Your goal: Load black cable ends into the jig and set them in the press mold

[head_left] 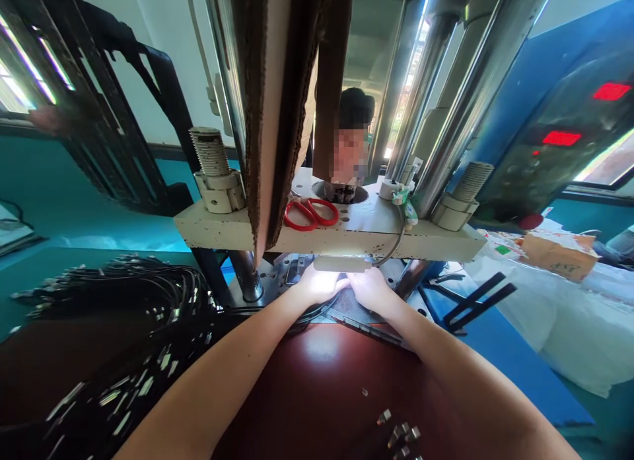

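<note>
Both of my hands reach under the press plate [317, 239], into a bright patch of lamp light. My left hand [317, 286] is closed, its thumb pointing toward my other hand. Close beside it, my right hand [369, 288] is also closed, with its fingers turned inward. Glare and the white lamp [341, 264] hide most of the fingertips and whatever lies between them. Black cables [317, 313] run from the left side to just below my hands. Under my hands is the metal machine bed [347, 308], with a hinged strip [369, 329] along its front.
Red-handled scissors [312, 214] lie on the plate. A large bundle of black cables [163, 341] with metal ends is at left. Several small metal connectors [402, 435] lie on the dark red table [321, 387]. A control panel [555, 136] stands at right; a person sits opposite.
</note>
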A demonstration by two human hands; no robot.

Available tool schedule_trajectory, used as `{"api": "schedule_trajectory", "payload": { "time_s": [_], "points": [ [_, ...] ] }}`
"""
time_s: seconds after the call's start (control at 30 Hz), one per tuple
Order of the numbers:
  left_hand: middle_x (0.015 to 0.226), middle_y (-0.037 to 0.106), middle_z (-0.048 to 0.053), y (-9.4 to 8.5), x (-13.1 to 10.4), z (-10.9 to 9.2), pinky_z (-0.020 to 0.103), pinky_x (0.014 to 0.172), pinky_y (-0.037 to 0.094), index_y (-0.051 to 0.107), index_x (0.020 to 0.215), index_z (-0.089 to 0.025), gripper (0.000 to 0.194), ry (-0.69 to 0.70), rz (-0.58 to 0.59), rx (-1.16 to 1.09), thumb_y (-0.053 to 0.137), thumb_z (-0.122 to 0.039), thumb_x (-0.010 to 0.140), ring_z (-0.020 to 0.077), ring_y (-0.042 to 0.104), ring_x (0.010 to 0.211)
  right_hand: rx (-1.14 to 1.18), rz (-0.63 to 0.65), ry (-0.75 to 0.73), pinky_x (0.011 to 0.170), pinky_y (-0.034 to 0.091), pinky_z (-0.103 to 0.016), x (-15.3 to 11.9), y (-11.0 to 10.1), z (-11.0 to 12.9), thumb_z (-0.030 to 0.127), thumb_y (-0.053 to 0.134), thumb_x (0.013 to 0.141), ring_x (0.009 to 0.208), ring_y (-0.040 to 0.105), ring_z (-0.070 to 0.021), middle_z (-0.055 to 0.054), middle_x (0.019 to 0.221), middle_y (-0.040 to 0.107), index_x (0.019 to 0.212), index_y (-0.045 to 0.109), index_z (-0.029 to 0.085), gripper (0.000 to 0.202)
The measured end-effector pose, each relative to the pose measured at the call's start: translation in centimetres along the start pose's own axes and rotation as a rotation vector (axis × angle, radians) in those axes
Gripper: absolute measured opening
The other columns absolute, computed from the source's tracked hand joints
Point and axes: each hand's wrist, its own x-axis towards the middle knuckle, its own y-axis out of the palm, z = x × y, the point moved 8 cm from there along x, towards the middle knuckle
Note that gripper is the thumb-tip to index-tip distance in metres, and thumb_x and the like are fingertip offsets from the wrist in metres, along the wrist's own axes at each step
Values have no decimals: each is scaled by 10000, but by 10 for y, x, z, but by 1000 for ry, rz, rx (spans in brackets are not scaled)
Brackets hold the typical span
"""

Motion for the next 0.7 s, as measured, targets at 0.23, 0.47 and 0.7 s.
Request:
{"api": "schedule_trajectory", "payload": {
  "time_s": [0.23,0.47,0.7],
  "points": [
    [1141,588,71,-1,1,-10,384,1001,335,514,1175,-215,443,75,22,25,429,-479,830,227,503,1103,101,-99,238,993,285,-339,-14,13,-26,72,416,775,1178,394,-225,-137,1260,489,1243,459,84,470],
    [1194,556,82,8,6,-15,393,1002,328,477,1227,-213,508,45,18,16,359,-526,845,236,477,1132,67,-51,296,954,285,-343,-13,14,-29,130,469,778,1135,401,-243,-108,1272,486,1294,425,144,517],
    [1177,566,80,11,7,-9,394,989,344,509,1183,-206,471,2,26,4,392,-504,837,232,489,1116,-31,-19,297,942,265,-416,-6,5,-21,162,441,830,1067,457,-284,-129,1237,527,1204,536,156,386]
  ]
}}
